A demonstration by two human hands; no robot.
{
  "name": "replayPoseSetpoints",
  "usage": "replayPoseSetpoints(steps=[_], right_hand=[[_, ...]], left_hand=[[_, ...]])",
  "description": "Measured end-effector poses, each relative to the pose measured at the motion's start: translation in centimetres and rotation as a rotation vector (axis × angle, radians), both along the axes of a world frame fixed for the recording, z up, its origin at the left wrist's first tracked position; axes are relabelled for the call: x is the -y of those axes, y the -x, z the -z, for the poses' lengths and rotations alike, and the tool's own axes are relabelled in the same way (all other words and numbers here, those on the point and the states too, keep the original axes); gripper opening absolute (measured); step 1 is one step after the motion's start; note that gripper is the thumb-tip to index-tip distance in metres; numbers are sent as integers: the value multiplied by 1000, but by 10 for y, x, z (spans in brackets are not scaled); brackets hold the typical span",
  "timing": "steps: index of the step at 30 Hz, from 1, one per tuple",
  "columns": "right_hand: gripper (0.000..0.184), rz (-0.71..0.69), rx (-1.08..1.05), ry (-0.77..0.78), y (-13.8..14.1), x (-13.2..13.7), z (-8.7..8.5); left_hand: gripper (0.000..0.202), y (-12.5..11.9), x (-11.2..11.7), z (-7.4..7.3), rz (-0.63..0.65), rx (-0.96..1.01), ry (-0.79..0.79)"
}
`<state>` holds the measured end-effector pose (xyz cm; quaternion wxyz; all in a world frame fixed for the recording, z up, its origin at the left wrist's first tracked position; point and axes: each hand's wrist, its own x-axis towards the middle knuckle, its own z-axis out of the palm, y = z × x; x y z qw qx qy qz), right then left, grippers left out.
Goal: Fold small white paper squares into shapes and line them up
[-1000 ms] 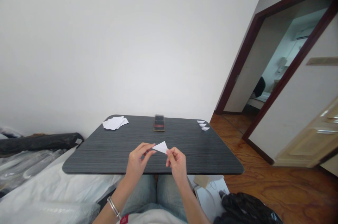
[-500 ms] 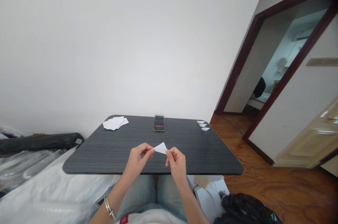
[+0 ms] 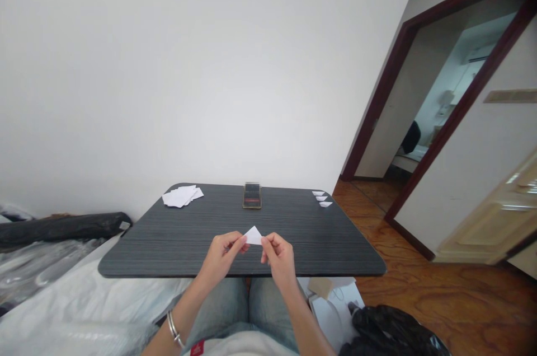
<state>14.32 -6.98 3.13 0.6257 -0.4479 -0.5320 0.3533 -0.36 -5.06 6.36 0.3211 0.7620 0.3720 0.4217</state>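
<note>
A small white piece of folded paper [image 3: 253,236], triangular with its point upward, is held above the near part of the dark table [image 3: 168,244]. My left hand [image 3: 224,252] pinches its left corner between thumb and fingers. On the other side, my right hand [image 3: 278,255] grips the right corner in the same way. A silver bracelet circles my left wrist. At the table's far left lies a loose pile of white paper sheets [image 3: 181,196]. Three small folded papers [image 3: 321,198] lie in a column near the far right corner.
A phone [image 3: 252,196] rests on a stand at the table's back middle, before a white wall [image 3: 251,65]. Left of the table are a black roll [image 3: 62,227] and plastic-wrapped bundles. A black bag [image 3: 390,331] and white boxes sit low on the right, near a doorway.
The folded paper has turned between my fingers: its peak, earlier toward the right, now stands near the middle. My left hand has tilted slightly lower. Items on the table have stayed in place.
</note>
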Motion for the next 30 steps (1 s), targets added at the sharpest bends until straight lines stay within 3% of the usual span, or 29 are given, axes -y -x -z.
replayPoseSetpoints(steps=[7, 11, 14, 18, 23, 30], right_hand=[[31, 5, -67, 21, 1, -1, 3], [30, 12, -73, 53, -1, -1, 2], [30, 2, -87, 78, -2, -2, 2], [32, -32, -100, 94, -4, -4, 4], [33, -60, -96, 96, -5, -5, 7], [32, -55, -71, 73, -5, -4, 3]], left_hand=[[37, -1, -1, 6, 25, 60, 73], [28, -1, -1, 9, -90, 46, -136], [23, -1, -1, 10, -87, -13, -308], [16, 0, -1, 11, -98, -90, -394], [16, 2, -4, 18, -139, -190, -524], [29, 4, -7, 26, -70, -492, -774]])
